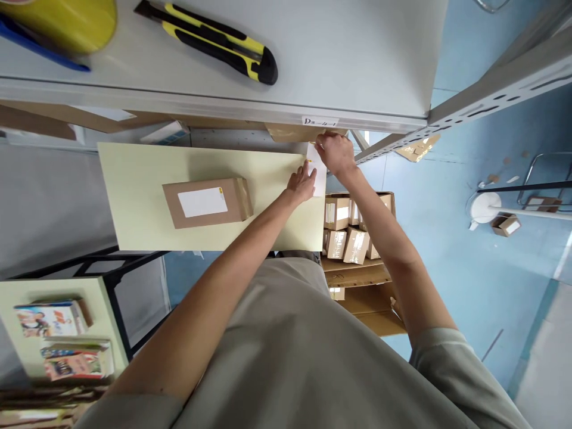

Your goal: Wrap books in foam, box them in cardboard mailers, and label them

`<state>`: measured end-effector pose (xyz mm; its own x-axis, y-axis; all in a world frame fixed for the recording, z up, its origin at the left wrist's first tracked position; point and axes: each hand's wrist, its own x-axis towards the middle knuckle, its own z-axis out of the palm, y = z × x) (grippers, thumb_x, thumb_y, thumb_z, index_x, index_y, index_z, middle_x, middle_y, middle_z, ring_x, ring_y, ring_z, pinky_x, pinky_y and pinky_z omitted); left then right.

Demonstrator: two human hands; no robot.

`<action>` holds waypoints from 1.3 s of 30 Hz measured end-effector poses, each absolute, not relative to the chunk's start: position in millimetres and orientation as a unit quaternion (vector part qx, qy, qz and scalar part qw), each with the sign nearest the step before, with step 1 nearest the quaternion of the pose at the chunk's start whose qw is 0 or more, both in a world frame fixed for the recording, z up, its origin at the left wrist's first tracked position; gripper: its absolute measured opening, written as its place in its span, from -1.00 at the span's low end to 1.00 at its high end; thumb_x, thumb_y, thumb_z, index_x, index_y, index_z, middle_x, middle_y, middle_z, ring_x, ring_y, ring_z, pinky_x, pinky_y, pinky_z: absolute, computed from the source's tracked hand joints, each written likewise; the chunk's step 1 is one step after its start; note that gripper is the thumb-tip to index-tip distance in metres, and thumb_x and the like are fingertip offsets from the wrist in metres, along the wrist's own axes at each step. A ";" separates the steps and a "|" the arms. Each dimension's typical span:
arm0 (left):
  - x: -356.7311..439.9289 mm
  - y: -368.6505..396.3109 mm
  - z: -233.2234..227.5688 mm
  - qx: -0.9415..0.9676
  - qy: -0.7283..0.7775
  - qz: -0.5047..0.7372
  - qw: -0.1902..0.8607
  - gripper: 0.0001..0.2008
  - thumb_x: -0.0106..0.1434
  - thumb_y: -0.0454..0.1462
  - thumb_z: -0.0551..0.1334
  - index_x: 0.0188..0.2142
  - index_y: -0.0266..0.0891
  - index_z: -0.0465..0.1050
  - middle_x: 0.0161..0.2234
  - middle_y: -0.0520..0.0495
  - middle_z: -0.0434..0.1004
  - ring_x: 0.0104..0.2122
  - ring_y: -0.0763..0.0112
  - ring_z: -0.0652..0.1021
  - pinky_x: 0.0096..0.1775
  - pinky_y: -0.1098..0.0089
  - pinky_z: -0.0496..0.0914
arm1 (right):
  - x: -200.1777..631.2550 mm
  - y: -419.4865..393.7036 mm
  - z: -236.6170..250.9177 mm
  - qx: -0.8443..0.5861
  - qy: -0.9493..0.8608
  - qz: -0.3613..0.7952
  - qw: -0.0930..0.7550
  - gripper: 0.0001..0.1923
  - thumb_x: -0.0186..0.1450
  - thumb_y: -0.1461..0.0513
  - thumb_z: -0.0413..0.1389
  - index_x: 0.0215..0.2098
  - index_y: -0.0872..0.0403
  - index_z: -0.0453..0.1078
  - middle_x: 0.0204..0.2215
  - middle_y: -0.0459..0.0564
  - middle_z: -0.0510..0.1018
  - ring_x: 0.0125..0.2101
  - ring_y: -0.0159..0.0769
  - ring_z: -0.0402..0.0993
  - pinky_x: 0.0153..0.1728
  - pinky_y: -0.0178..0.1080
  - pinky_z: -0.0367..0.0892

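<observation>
Pale green tabletop (134, 202), labelled cardboard parcel (206, 202) lying on it well left of both hands, left hand (301, 185) flat and open at the table's right edge, right hand (335, 152) pinching the white label strip (318, 173) between them

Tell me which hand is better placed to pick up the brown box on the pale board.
Left. The left hand rests on the pale board, nearer the brown box; the right hand grips the white slip.
</observation>
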<state>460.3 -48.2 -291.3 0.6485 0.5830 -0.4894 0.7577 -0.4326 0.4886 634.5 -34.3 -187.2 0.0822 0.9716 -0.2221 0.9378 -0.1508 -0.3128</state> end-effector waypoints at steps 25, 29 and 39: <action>486.5 -47.7 -226.2 0.794 0.434 -0.282 0.319 -0.01 0.49 -0.04 0.37 0.72 -0.21 -0.04 0.73 -0.42 -0.35 0.56 -0.38 0.23 0.47 -0.15 0.30 | 652.6 -34.1 -192.1 -0.821 -0.517 0.220 0.104 -0.64 0.69 0.13 0.02 0.09 0.15 0.61 -0.01 0.23 0.73 0.08 -0.01 0.66 0.18 0.03 0.44; 485.5 -49.0 -235.4 0.783 0.446 -0.268 0.341 0.05 0.43 -0.04 0.44 0.72 -0.15 -0.04 0.74 -0.37 -0.41 0.59 -0.42 0.16 0.49 -0.22 0.26 | 672.9 -65.6 -186.1 -0.839 -0.466 0.195 0.203 -0.67 0.68 0.10 0.04 0.10 0.05 0.62 0.00 0.17 0.75 0.06 -0.02 0.69 0.14 0.03 0.52; 446.2 -61.8 -218.5 0.676 0.500 0.012 0.541 -0.26 0.36 -0.13 0.45 0.47 -0.24 0.40 0.50 -0.46 0.40 0.43 -0.22 0.50 0.38 -0.12 0.46 | 586.2 -182.6 -121.8 -0.793 -0.344 0.234 0.445 -0.59 0.54 -0.15 0.18 -0.06 -0.03 0.63 -0.12 0.07 0.75 -0.14 -0.12 0.72 -0.11 -0.07 0.67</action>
